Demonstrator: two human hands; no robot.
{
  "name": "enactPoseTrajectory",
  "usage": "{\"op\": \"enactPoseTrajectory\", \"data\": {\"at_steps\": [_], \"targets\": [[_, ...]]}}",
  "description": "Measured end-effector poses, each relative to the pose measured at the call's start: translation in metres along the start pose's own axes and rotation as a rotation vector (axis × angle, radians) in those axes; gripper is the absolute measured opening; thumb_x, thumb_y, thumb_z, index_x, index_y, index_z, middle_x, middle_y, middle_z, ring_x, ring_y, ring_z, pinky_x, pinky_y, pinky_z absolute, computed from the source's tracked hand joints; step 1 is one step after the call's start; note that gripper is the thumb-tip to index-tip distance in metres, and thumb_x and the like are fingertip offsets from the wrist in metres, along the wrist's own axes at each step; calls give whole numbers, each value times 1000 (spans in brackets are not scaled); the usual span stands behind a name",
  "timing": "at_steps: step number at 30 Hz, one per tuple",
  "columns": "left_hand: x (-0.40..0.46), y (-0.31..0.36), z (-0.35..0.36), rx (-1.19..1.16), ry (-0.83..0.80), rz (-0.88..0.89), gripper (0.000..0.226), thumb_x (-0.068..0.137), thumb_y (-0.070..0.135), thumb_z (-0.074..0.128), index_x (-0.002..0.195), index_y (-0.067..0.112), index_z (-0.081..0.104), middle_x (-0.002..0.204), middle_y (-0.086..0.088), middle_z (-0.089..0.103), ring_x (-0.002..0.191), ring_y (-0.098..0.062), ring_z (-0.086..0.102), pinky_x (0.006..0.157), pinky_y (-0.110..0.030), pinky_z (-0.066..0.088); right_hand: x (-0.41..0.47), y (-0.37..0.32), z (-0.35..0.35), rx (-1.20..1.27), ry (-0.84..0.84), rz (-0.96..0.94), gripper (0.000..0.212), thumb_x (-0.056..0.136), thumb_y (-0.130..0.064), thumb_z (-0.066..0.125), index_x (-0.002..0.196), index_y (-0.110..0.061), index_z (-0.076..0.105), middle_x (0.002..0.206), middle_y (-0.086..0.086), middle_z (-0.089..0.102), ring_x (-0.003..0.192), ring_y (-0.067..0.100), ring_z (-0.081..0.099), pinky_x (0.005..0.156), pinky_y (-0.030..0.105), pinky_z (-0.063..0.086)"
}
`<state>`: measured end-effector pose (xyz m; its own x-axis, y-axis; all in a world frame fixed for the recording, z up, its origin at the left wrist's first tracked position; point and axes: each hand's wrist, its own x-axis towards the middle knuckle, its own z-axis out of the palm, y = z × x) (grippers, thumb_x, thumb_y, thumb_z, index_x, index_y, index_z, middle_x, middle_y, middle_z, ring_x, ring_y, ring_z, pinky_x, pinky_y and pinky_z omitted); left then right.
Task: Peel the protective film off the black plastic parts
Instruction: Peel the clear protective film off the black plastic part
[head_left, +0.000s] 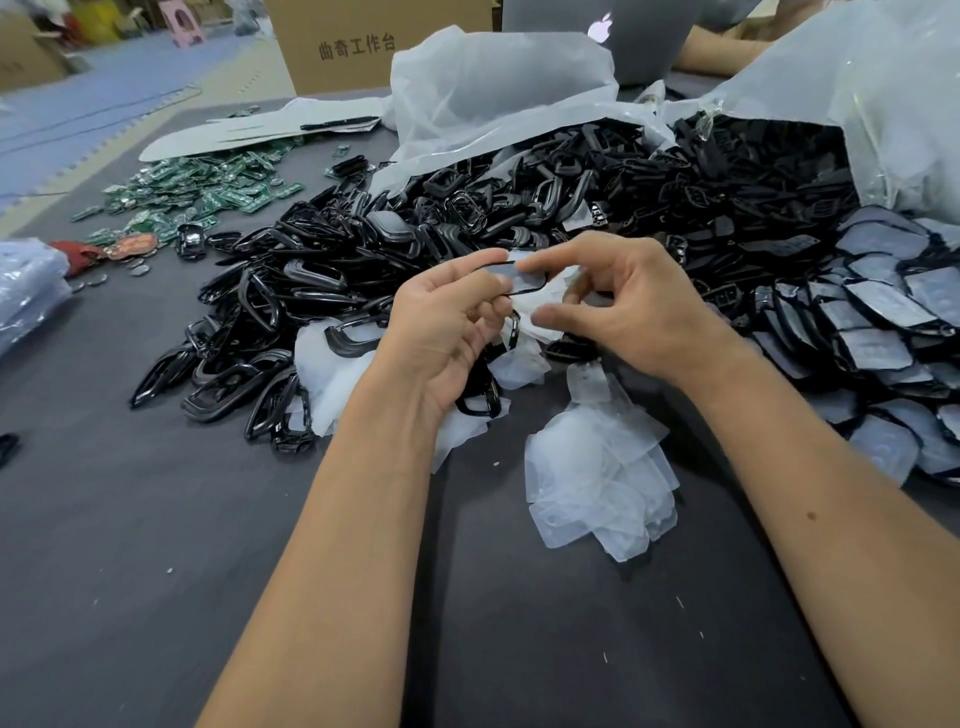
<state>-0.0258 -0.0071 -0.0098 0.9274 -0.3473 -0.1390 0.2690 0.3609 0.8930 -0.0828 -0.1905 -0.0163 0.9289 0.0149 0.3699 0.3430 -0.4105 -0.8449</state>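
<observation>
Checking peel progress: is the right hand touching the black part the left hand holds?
Touching: head view shows right hand fingertips pinching the black part.

Single view only, head-worn, wide-angle. Camera sits above the near edge of the counter (104, 571), facing forward and steeply down. Both forearms enter from the bottom edge and meet just above frame centre, close to the lens. Straight lines bow toward the borders (wide-angle distortion). The far field takes in a cardboard box (363, 47) and blue floor mats (104, 98) at the top edge
</observation>
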Motion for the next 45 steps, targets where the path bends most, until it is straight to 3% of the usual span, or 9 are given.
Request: {"op": "enactPoseTrajectory", "data": {"at_steps": [6, 9, 12, 15, 19, 24, 33, 42, 45], "targets": [[-1, 3, 4, -236, -27, -60, 14, 94, 10, 71, 92, -3, 72, 79, -11, 69, 59, -9, 63, 53, -10, 52, 3, -2, 14, -210, 246, -161, 17, 88, -16, 83, 105, -16, 82, 102, 4, 68, 80, 18, 62, 69, 20, 50], [2, 3, 4, -283, -26, 0, 30, 95, 28, 72, 94, -1, 71, 83, -11, 71, 67, -13, 67, 61, -15, 57, 6, -6, 25, -13, 329, -28, 9, 91, -13, 80, 98, -17, 80, 99, 3, 69, 79, 14, 62, 72, 24, 52], [2, -1, 6, -181, -29, 66, 14, 99, 17, 68, 101, 3, 71, 96, -11, 71, 74, -14, 70, 67, -17, 57, 7, -12, 30, 296, 379, 169, 3, 93, -13, 78, 93, -14, 81, 88, 0, 69, 74, 16, 57, 57, 25, 46], [0, -3, 6, -34, 2, 115, 5, 97, 9, 69, 101, 10, 71, 96, -9, 73, 72, -12, 67, 64, -18, 55, 6, -13, 26, 453, 308, 333, 9, 94, -19, 76, 87, -18, 81, 77, -6, 70, 75, 9, 57, 58, 24, 45], [0, -2, 7, 1, 18, 81, 3, 98, 10, 68, 97, 10, 71, 89, -7, 72, 68, -10, 63, 62, -19, 55, 7, -13, 22, 597, 203, 383, 15, 97, -13, 71, 87, -17, 82, 87, -1, 74, 76, 9, 60, 63, 25, 49], [0, -2, 9, -13, 10, 77, 10, 101, 8, 63, 96, 6, 72, 85, -7, 72, 69, -11, 63, 66, -21, 58, 5, -12, 23, 650, 200, 361, 15, 96, -7, 69, 103, -15, 81, 98, 6, 78, 87, 14, 69, 73, 26, 55], [-1, -4, 9, 24, -57, 137, 11, 103, 8, 60, 101, 6, 70, 85, -5, 75, 72, -11, 67, 69, -23, 58, 3, -12, 20, 573, 264, 170, 22, 90, 5, 72, 105, -12, 76, 87, 10, 74, 77, 16, 67, 75, 27, 55], [-3, -5, 7, 116, -82, 269, 12, 105, 5, 54, 102, 6, 65, 93, -10, 72, 81, -15, 67, 71, -25, 56, 4, -11, 22, 583, 222, 124, 36, 88, 11, 71, 120, -7, 70, 103, 14, 74, 100, 25, 71, 94, 36, 58], [-4, -5, 7, 127, -108, 274, 12, 106, 5, 53, 103, 5, 65, 94, -11, 72, 80, -15, 67, 73, -27, 57, 4, -10, 18, 616, 198, 129, 40, 87, 12, 71, 121, -8, 71, 98, 7, 74, 98, 22, 70, 92, 35, 58]]}}
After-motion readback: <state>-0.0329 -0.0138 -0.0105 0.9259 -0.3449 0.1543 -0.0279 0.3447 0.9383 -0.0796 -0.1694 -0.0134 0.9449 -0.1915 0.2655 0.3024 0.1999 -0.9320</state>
